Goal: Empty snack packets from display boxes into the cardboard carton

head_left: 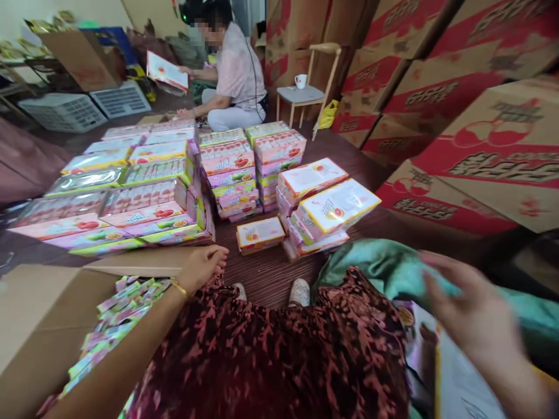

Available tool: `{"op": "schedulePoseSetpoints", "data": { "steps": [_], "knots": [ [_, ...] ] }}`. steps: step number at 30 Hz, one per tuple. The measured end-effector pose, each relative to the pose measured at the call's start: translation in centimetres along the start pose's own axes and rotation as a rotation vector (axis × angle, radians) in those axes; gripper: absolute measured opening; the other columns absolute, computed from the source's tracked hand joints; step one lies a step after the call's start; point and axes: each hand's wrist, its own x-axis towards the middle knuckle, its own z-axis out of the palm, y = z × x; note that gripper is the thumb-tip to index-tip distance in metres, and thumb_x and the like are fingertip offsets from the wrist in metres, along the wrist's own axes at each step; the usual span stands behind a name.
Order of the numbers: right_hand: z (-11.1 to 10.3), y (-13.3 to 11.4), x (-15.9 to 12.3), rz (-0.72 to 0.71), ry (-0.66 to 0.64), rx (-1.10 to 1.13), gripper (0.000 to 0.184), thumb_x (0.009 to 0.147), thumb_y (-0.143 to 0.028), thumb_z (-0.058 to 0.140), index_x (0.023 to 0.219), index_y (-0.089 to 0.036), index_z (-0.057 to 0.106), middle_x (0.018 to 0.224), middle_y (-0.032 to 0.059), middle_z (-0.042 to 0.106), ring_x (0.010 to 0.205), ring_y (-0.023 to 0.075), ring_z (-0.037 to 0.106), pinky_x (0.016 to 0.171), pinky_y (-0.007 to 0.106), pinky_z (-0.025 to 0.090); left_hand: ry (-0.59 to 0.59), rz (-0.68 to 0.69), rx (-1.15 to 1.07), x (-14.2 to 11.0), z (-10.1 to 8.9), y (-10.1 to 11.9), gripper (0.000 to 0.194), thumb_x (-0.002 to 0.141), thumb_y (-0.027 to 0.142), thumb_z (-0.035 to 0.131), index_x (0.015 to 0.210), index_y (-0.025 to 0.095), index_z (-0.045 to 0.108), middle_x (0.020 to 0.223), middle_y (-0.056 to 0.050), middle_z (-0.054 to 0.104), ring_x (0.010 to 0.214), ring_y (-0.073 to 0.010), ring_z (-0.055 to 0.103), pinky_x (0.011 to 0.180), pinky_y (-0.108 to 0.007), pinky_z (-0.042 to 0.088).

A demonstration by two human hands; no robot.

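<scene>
My left hand [205, 265] rests by my left knee, its fingers curled in with nothing seen in them. Under that forearm stands an open cardboard carton [48, 314] full of small green and pink packets [126, 308]. My right hand [476, 320] is blurred by motion at the right, thumb and fingers apart and nothing between them. Just below it are a purple box [414, 329] and a white box [463, 378], partly hidden by the hand and forearm. Green cloth [379, 262] lies behind these boxes.
Stacked packet-filled display boxes [144, 209] cover the floor ahead, with more stacks [231, 169] beside them. White-topped boxes [340, 203] and a single small box [261, 233] lie nearer. Large red-brown cartons [493, 151] rise at the right. A person [238, 70] sits behind, holding a box.
</scene>
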Motion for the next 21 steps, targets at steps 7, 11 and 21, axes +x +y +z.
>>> {"op": "schedulePoseSetpoints", "data": {
  "steps": [7,11,21],
  "knots": [
    [29.5,-9.4,4.7,-0.532,-0.934,-0.349,0.09,0.066,-0.008,0.08,0.146,-0.018,0.042,0.154,0.0233,0.032,0.14,0.0415,0.035,0.111,0.059,0.033,0.002,0.11,0.118,2.5,1.2,-1.9,0.041,0.082,0.05,0.047,0.093,0.017,0.069,0.096,-0.01,0.071,0.081,-0.0222,0.068,0.066,-0.031,0.055],
    [41.9,-5.7,7.4,-0.439,-1.075,-0.615,0.118,0.061,-0.009,0.085,0.156,-0.026,0.017,0.16,0.0239,0.013,0.147,0.042,0.015,0.114,0.059,0.023,-0.036,0.061,0.004,2.7,0.3,-1.6,0.038,0.085,0.046,0.048,0.096,0.017,0.07,0.094,-0.01,0.071,0.084,-0.0225,0.067,0.073,-0.032,0.055],
    [51.8,-0.9,11.6,-0.606,-1.215,-0.709,0.138,0.049,-0.032,0.092,0.157,-0.026,0.005,0.156,0.0276,0.018,0.142,0.05,0.019,0.115,0.055,0.012,-0.185,-0.063,-0.034,4.6,-0.7,-1.8,0.03,0.087,0.046,0.048,0.094,0.031,0.073,0.088,-0.005,0.072,0.08,-0.0215,0.066,0.069,-0.032,0.05]
  ]
}}
